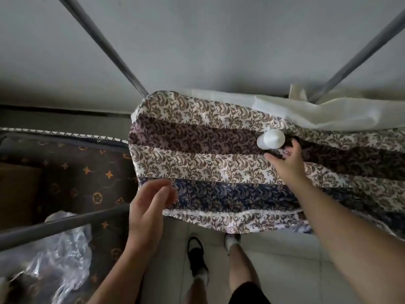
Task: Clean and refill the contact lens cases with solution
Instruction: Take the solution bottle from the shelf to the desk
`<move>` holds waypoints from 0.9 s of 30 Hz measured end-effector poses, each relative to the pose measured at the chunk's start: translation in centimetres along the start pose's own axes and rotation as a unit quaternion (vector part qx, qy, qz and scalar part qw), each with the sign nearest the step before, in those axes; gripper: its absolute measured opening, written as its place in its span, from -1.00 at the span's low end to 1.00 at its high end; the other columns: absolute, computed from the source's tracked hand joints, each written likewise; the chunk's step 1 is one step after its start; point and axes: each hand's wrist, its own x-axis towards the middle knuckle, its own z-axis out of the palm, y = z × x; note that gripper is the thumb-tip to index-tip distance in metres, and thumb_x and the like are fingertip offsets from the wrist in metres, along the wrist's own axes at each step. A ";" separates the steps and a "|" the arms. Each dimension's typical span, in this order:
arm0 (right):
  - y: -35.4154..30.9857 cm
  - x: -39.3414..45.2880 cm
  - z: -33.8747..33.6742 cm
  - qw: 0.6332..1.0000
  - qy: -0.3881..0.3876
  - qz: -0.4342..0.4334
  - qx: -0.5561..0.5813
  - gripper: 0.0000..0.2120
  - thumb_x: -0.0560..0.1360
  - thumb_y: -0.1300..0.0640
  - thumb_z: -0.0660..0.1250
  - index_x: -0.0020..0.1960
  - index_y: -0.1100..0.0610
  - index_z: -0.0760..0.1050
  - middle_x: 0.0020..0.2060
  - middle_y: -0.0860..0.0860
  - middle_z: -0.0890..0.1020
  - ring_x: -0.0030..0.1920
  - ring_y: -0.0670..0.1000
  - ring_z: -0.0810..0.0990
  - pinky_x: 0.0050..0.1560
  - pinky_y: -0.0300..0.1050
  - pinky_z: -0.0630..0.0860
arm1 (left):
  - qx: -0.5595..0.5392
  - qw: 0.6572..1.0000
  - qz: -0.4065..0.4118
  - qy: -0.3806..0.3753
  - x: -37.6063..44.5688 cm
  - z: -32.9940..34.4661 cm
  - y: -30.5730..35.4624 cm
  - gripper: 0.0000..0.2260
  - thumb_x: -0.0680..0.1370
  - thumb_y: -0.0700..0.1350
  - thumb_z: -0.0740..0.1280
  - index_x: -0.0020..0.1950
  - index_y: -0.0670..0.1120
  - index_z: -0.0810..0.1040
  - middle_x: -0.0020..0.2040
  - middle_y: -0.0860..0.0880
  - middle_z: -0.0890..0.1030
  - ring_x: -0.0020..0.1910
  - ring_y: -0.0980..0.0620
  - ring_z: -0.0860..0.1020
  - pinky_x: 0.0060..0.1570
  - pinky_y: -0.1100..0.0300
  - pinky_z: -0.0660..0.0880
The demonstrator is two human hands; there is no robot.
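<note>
Both hands are bare and hold nothing. Right hand reaches over the patterned cloth with fingers spread loosely, its fingertips just beside the white solution bottle but not visibly gripping it. Left hand hovers near the cloth's front edge, well apart from the bottle, fingers relaxed and slightly curled. Seen almost end-on from above, the bottle appears to stand upright on the cloth, just beyond the right hand, so that hand is plainly the nearer one. No lens cases are visible.
</note>
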 end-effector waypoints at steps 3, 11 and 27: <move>0.6 2.8 1.2 1.000 0.006 0.007 -0.004 0.06 0.26 -0.11 0.63 0.56 -0.16 0.05 0.39 0.01 0.49 0.36 0.05 0.49 0.30 0.10 0.49 | -0.004 1.000 -0.002 0.001 1.6 1.2 -1.3 -0.80 0.51 0.03 0.35 0.04 -0.03 0.66 -0.11 -0.16 0.70 -0.09 -0.17 0.65 -0.03 0.05 0.62; -1.3 4.9 3.3 0.998 0.051 -0.036 0.031 -0.23 0.24 -0.11 0.60 0.40 -0.15 0.40 0.13 -0.16 0.53 0.15 -0.04 0.51 0.11 -0.08 0.43 | -0.013 1.000 -0.011 -0.006 3.0 0.4 -1.2 -0.77 0.53 0.04 0.33 0.07 -0.05 0.66 -0.08 -0.18 0.69 -0.06 -0.18 0.66 -0.03 0.14 0.62; -7.3 -29.8 -6.9 0.950 -0.046 -0.150 0.269 -0.61 0.30 0.01 0.55 0.09 -0.11 0.55 -0.15 -0.26 0.68 -0.08 -0.26 0.66 -0.20 -0.37 0.56 | 0.040 0.983 0.057 -0.168 -7.7 -6.8 7.4 -0.82 0.58 -0.19 0.29 0.11 -0.16 0.63 -0.06 -0.13 0.70 -0.07 -0.07 0.64 -0.01 0.14 0.61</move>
